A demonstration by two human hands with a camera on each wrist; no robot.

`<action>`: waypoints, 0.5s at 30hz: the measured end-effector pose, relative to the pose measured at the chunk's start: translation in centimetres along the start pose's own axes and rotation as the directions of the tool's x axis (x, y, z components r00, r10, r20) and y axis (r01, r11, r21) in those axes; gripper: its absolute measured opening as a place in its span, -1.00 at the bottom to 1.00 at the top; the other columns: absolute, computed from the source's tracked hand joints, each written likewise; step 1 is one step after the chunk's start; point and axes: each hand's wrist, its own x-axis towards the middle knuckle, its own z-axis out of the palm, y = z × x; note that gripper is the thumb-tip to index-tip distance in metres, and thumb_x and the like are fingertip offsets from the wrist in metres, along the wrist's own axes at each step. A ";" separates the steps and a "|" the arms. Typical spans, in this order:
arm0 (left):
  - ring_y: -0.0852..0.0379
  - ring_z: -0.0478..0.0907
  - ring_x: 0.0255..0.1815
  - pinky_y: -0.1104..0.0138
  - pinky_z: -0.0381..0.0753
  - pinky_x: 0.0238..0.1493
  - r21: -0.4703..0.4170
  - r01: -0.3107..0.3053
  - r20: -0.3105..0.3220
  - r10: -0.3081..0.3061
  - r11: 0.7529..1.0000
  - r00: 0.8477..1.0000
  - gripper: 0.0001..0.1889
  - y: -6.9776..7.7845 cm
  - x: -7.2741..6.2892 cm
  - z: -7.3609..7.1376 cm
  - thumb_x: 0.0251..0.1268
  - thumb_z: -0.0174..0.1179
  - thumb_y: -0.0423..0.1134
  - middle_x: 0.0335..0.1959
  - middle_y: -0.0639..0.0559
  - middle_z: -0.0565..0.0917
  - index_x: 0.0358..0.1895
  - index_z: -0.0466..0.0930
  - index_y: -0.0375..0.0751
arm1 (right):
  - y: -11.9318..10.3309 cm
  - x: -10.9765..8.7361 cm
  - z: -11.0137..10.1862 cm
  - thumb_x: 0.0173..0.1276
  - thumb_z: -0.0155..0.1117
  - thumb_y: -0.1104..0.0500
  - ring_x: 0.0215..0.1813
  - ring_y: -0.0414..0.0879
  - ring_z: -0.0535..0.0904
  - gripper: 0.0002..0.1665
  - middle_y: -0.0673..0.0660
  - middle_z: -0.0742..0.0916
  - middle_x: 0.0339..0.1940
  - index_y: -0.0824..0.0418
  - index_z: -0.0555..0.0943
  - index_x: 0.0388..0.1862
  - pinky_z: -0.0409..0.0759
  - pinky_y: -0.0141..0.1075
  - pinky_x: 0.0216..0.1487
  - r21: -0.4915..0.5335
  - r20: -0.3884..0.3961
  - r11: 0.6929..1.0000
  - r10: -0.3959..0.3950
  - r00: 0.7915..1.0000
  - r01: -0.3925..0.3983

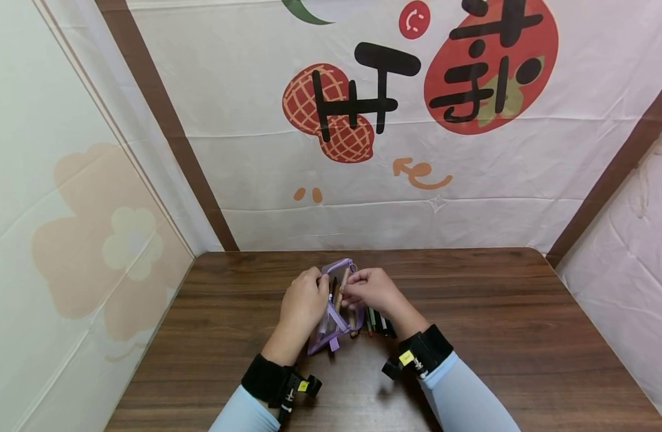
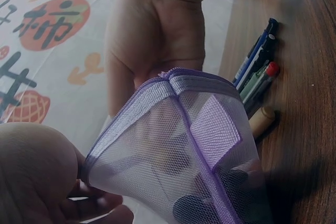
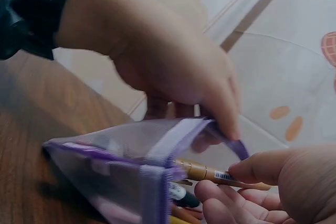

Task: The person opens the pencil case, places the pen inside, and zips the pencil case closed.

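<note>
A purple-trimmed mesh pencil case lies unzipped on the table with several pens and markers inside. My left hand grips the left edge of its opening, thumb and fingers on the rim in the right wrist view. At the opening, my right hand pinches a golden-brown marker with a barcode label between thumb and fingers. Its far end is inside the case. Other pens, including a dark-capped one, show through the opening below it.
Right of the case lie several loose pens in blue, black and green, one red-tipped, and a tan-coloured one. The wooden table meets a printed white cloth at its back edge.
</note>
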 end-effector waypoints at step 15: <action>-0.02 0.58 -0.44 0.14 0.51 -0.40 -0.043 0.011 0.012 -0.010 0.999 1.000 -0.70 -0.1 -0.1 0.0 0.83 0.08 -0.11 -0.40 -0.07 0.69 -0.18 0.64 -0.16 | 1.0 0.2 2.1 0.62 0.47 0.25 -0.27 -0.15 0.87 -0.72 0.29 0.94 -0.09 0.44 0.80 0.14 0.91 -0.20 -0.13 -0.004 0.079 1.000 -0.018 0.997 0.019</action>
